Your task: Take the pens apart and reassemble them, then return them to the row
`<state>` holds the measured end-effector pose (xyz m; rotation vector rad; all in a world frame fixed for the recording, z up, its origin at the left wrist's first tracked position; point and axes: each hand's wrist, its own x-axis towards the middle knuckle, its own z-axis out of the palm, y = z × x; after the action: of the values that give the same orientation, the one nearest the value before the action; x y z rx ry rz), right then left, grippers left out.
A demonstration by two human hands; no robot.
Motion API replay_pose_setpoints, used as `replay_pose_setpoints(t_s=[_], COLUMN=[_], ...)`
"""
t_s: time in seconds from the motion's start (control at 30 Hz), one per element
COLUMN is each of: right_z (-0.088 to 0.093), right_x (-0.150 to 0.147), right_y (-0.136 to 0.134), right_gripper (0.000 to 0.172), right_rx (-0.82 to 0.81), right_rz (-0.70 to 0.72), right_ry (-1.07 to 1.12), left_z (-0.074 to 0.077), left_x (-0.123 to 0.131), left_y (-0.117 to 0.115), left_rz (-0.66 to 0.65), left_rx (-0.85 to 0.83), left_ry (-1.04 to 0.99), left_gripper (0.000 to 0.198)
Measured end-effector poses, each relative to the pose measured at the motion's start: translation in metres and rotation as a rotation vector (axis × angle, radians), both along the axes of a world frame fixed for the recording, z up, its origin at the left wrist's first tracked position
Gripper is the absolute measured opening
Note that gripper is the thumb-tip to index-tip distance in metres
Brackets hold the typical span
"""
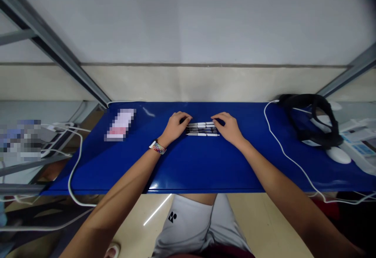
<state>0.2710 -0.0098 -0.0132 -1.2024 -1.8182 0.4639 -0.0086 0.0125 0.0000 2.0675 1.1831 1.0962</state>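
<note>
Several white pens (202, 129) lie side by side in a tight row on the blue table top (190, 164), running left to right. My left hand (175, 125) rests at the left ends of the pens with curled fingers touching them. A coloured bracelet sits on that wrist. At the right ends of the pens, my right hand (229, 127) presses against them with bent fingers. Both hands bracket the row from either side. Whether any pen is lifted off the surface cannot be told.
A blurred pink-white packet (120, 129) lies at the back left. A white cable (289, 156) crosses the right side near a black strap device (311, 119) and white items (337, 154). Another white cable (72, 172) hangs at the left edge. A wall stands behind.
</note>
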Motion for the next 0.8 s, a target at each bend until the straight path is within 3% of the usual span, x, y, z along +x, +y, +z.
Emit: replay_pose_setpoints(t_s=[0.13, 0.3, 0.53, 0.8], right_z=[0.0, -0.005, -0.013, -0.007], right_x=[-0.01, -0.027, -0.035, -0.039], right_y=[-0.001, -0.003, -0.003, -0.008], right_gripper=[0.019, 0.024, 0.038, 0.029], right_rx=[-0.072, -0.191, -0.171, -0.161], right_rz=[-0.067, -0.082, -0.108, -0.105], right_ry=[0.282, 0.563, 0.545, 0.51], left_z=[-0.002, -0.014, -0.011, -0.012], left_x=[0.013, 0.027, 0.035, 0.037], left_y=[-0.007, -0.007, -0.015, -0.019], left_rz=[0.012, 0.008, 0.037, 0.081], left_rx=[-0.185, -0.288, -0.298, -0.335], left_ry=[-0.312, -0.528, -0.488, -0.526], left_gripper=[0.028, 0.031, 0.031, 0.031])
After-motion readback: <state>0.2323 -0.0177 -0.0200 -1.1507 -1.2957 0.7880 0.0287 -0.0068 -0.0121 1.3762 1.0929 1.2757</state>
